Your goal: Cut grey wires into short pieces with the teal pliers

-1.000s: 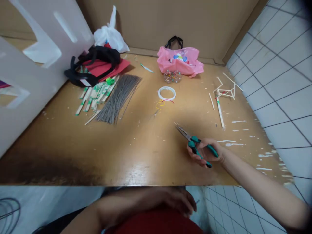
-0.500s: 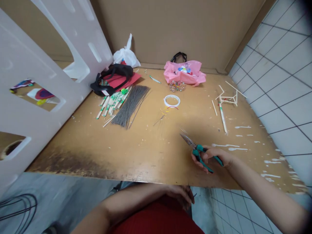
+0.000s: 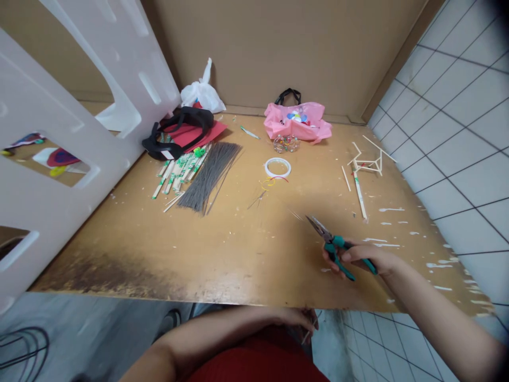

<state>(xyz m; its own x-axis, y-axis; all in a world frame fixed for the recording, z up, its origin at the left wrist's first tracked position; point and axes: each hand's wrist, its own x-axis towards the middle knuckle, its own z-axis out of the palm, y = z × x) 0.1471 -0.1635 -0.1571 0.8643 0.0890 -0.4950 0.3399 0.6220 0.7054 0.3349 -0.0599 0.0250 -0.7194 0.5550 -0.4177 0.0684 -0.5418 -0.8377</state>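
My right hand (image 3: 360, 257) is wrapped round the teal-and-black handles of needle-nose pliers (image 3: 330, 239), held over the front right of the table with the jaws slightly apart. Just left of the jaw tips are short thin wire pieces (image 3: 295, 214). My left hand (image 3: 299, 318) is low at my lap, below the table's front edge, its fingers curled around a thin grey wire (image 3: 317, 319) that shows only in part. A bundle of grey wires (image 3: 209, 178) lies left of the middle, and a few loose wire bits (image 3: 258, 198) lie near the white tape roll (image 3: 267, 172).
Wrapped chopsticks (image 3: 170, 178), a black strap (image 3: 201, 114) and a white bag (image 3: 202, 95) occupy the back left. A pink bag (image 3: 274, 124) and beaded wire (image 3: 286, 143) stand at the back. On the right is a stick frame (image 3: 368, 167), near the tiled wall (image 3: 449, 132).
My right hand has moved a little to the right with the pliers, away from the short wire pieces. My left hand stays low, with more of its wire showing. The view has shifted slightly.
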